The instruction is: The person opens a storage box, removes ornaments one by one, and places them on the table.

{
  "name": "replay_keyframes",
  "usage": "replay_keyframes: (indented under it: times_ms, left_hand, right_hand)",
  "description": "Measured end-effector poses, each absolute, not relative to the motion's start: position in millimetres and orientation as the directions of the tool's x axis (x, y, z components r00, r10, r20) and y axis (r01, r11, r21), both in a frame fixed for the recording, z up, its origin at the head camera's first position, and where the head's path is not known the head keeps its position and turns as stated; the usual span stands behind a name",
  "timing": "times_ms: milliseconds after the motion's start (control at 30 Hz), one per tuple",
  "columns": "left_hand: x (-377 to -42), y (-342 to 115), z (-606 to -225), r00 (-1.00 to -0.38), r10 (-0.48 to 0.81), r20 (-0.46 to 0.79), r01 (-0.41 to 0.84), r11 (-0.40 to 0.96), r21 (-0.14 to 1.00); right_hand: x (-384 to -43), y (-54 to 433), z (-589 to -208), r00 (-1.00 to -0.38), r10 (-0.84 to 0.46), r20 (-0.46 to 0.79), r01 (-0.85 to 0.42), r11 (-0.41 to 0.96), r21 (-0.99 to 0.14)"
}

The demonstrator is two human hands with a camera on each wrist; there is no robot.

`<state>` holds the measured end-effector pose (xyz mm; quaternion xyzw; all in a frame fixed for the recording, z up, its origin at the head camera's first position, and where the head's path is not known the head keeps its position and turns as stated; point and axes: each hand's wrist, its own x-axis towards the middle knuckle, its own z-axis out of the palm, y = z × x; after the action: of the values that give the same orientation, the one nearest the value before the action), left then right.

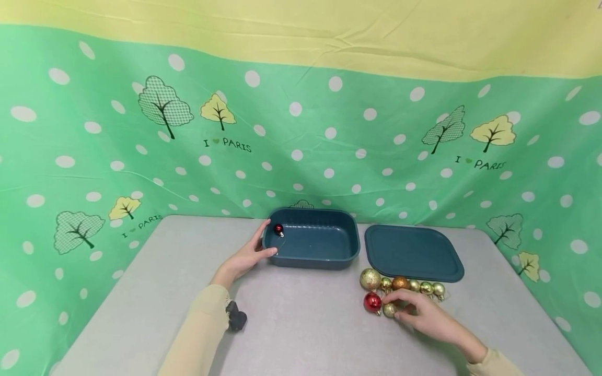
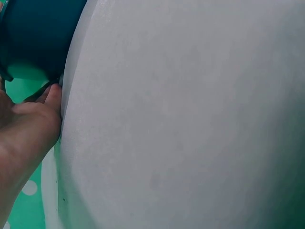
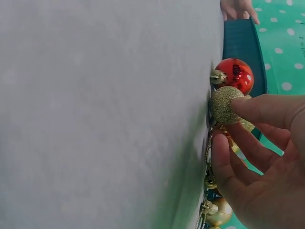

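Note:
A dark blue plastic box [image 1: 312,263] stands at the back of the table. My left hand [image 1: 246,257] holds its left end, thumb at the front wall and fingers toward the back corner. Inside, at the left, lies a small dark red bauble [image 1: 279,228]. My right hand [image 1: 425,316] is at a small gold glitter bauble [image 3: 226,106]; the index fingertip seems to touch it and the thumb stands a little apart. Beside that bauble lies a shiny red one [image 1: 372,302]. Behind them runs a row of baubles, among them a large gold one [image 1: 370,279] and a copper one [image 1: 400,283].
The flat blue lid [image 1: 414,253] lies to the right of the box, just behind the row of baubles. A green and yellow cloth [image 1: 310,130] hangs behind the grey table [image 1: 301,318]. A black strap [image 1: 236,316] is on the left wrist.

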<state>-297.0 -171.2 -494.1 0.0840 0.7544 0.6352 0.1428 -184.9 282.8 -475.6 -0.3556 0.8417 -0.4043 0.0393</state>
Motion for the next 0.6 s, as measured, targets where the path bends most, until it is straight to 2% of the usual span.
replay_keyframes:
  times_ms: [233,600]
  left_hand:
    - [-295.8,-170.5,-492.5,-0.942,0.32,-0.098,-0.044,0.171,0.984]
    - [-295.8,-170.2,-491.7,-0.943,0.321,-0.089,-0.039,0.159,0.986]
  right_hand:
    - [-184.0,283.1,-471.6,-0.755,-0.619,0.216,-0.552,0.424,-0.718]
    - [-189.2,289.0,-462.8,-0.76,-0.565,0.321,-0.592,0.397,-0.702]
